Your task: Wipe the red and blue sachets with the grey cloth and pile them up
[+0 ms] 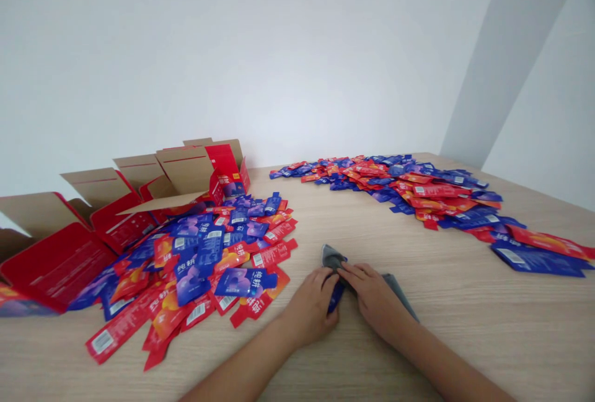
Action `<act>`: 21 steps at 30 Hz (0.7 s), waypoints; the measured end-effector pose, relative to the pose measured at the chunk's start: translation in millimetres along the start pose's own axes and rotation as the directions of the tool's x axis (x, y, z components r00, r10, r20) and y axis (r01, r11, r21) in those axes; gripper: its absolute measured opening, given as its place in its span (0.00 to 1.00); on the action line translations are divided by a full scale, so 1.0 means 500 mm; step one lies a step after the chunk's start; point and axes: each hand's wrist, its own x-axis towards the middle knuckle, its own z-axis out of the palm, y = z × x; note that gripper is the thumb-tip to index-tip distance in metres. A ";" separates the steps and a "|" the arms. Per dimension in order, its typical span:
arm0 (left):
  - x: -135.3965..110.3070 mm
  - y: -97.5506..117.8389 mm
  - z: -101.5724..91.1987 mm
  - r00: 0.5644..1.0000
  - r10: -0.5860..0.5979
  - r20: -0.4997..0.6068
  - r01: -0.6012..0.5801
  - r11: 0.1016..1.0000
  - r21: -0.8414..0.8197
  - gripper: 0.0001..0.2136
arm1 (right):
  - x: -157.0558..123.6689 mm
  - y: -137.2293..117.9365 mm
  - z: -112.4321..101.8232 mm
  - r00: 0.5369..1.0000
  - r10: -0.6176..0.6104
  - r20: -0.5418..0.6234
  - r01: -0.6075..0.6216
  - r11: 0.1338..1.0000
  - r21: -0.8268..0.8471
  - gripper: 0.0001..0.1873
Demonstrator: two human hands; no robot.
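Note:
My left hand (pixel 312 306) is closed round a small blue packet (pixel 336 295), of which only a strip shows beside the thumb. From the other side my right hand (pixel 372 293) reaches in, its fingers bent and pressed onto a dark grey cloth (pixel 333 257). The cloth bunches up over the packet's far end, and another part of it comes out to the right of my right hand. Both hands touch at the fingertips, close over the wooden table (pixel 446 327). Most of the packet is hidden by hands and cloth.
To the left lies a heap of red and blue packets (pixel 209 253). Behind it several open red cardboard boxes (pixel 56 266) stand in a row, flaps raised. A second long pile of packets (pixel 432 191) stretches along the back to the right. A white wall (pixel 325 61) rises behind.

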 end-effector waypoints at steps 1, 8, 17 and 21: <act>0.002 -0.006 0.005 0.999 0.001 0.034 -0.003 0.999 0.033 0.26 | -0.002 0.001 0.001 1.000 0.001 -0.024 -0.001 1.000 0.011 0.32; -0.007 -0.085 -0.067 0.998 -0.033 0.061 0.016 0.968 0.249 0.31 | -0.010 0.034 -0.005 0.979 0.109 -0.170 -0.080 0.982 0.169 0.28; -0.045 -0.223 -0.249 0.832 -0.373 -0.410 0.554 0.580 0.597 0.25 | -0.013 0.017 -0.001 0.990 0.069 -0.122 -0.058 0.994 0.089 0.29; -0.005 -0.186 -0.167 0.898 -0.374 -0.232 0.437 0.699 0.565 0.26 | -0.016 0.003 -0.007 0.993 0.075 -0.096 -0.074 0.997 0.015 0.24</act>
